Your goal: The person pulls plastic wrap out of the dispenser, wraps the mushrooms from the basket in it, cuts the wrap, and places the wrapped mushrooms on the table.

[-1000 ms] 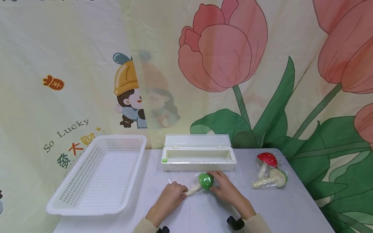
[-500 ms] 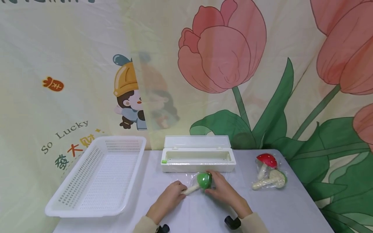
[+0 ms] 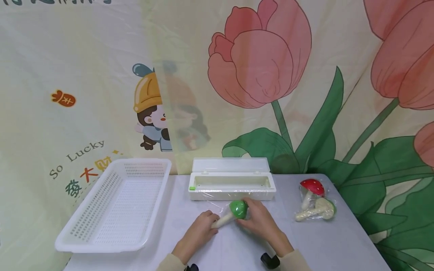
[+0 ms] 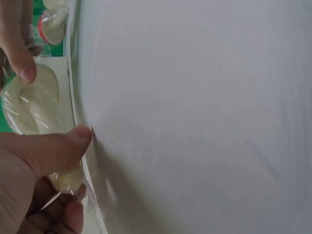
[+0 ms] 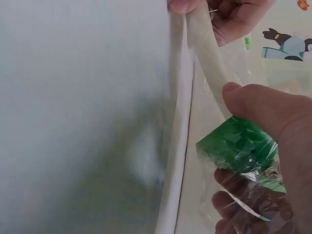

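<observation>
A toy mushroom [image 3: 238, 209] with a shiny green cap and pale stem lies slanted between my hands, in clear plastic film. My left hand [image 3: 202, 227] pinches the stem's lower end, and in the left wrist view its thumb [image 4: 73, 144] crosses the stem. The right hand [image 3: 259, 219] grips the cap end from the right. In the right wrist view that thumb [image 5: 243, 100] presses where stem meets cap, while the fingers [image 5: 231, 180] curl beneath the film. Just behind the mushroom stands a long white box [image 3: 232, 195] with its lid [image 3: 230, 165] raised.
A white perforated basket [image 3: 101, 246] stands on the left of the white-covered table [image 3: 281, 192]. At the right are a red-capped mushroom [image 3: 312, 187] and another green-edged mushroom [image 3: 323, 209], both in clear plastic. A printed curtain hangs behind.
My right hand and the mushroom's cap have shifted slightly left, and the right thumb has come further under the cap. The left hand keeps its pinch on the stem.
</observation>
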The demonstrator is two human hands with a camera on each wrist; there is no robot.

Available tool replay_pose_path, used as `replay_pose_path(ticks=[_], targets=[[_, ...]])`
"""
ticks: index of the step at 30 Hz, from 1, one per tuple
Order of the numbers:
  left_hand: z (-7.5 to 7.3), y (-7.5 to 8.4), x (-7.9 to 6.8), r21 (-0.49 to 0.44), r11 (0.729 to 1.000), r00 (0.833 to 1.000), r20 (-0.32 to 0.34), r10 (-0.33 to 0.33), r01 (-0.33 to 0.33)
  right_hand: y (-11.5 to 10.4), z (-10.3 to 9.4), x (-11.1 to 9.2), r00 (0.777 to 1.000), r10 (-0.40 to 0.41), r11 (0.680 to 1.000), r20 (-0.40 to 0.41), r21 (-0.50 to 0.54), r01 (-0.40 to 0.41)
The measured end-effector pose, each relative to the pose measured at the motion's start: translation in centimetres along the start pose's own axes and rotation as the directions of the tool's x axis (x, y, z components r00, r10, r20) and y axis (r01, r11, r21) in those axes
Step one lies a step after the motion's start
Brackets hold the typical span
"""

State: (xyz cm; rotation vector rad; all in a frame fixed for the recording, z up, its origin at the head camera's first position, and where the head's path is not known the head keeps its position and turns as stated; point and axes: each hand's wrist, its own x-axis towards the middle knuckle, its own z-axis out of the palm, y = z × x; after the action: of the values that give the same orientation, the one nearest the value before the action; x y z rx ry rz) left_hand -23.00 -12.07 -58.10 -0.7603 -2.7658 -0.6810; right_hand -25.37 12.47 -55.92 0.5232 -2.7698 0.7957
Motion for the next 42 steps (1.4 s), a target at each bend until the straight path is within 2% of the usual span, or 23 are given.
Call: replay_pose_path(ticks=[4,7,10,13,16,18,23,29,36,42], targets=[[0.0,0.3,-0.2,0.019,1.0,0.997,-0.079,0.019,-0.018,0.2,-0.5,-0.5,0.999,-0.006,1.0,-0.032,-0.027,0.005],[-0.1,0.3,-0.3,0.064,0.997,0.986,-0.16,0.053,-0.043,0.3,-0.8,-0.6,0.997,-0.033,0.998,-0.076,-0.053,0.029],[-0.1,0.2,-0.4,0.093,0.994,0.979,-0.188,0.08,-0.063,0.5,-0.9,-0.7,0.995,-0.035,0.998,-0.09,-0.049,0.031],[0.0,0.2,-0.4,0.099,0.993,0.985,-0.15,0.083,-0.069,0.5,-0.8,-0.7,0.998,-0.007,1.0,-0.06,-0.023,0.006],[0.1,0.3,-0.5,0.076,0.995,0.993,-0.1,0.069,-0.061,0.5,-0.6,-0.8,1.0,0.009,1.0,-0.027,-0.004,-0.009],[0.2,0.3,-0.5,0.053,0.997,0.994,-0.091,0.065,-0.06,0.5,-0.5,-0.8,1.0,0.012,1.0,-0.018,0.007,-0.012],[0.5,0.3,-0.4,0.04,0.996,0.987,-0.135,0.084,-0.079,0.8,-0.3,-0.8,1.0,0.011,1.0,-0.01,0.014,-0.011],[0.9,0.6,0.3,0.15,0.984,0.975,-0.186,0.124,-0.097,1.4,0.4,-1.0,0.996,0.065,0.997,0.06,0.038,-0.067],[0.6,1.2,0.1,0.085,0.996,0.996,-0.084,0.012,-0.005,1.4,0.3,-1.1,0.994,0.07,0.996,0.08,0.042,-0.074],[0.7,1.0,0.1,0.085,0.996,0.997,-0.07,0.032,-0.026,1.3,0.1,-0.9,0.991,0.078,0.994,0.111,0.064,-0.085]])
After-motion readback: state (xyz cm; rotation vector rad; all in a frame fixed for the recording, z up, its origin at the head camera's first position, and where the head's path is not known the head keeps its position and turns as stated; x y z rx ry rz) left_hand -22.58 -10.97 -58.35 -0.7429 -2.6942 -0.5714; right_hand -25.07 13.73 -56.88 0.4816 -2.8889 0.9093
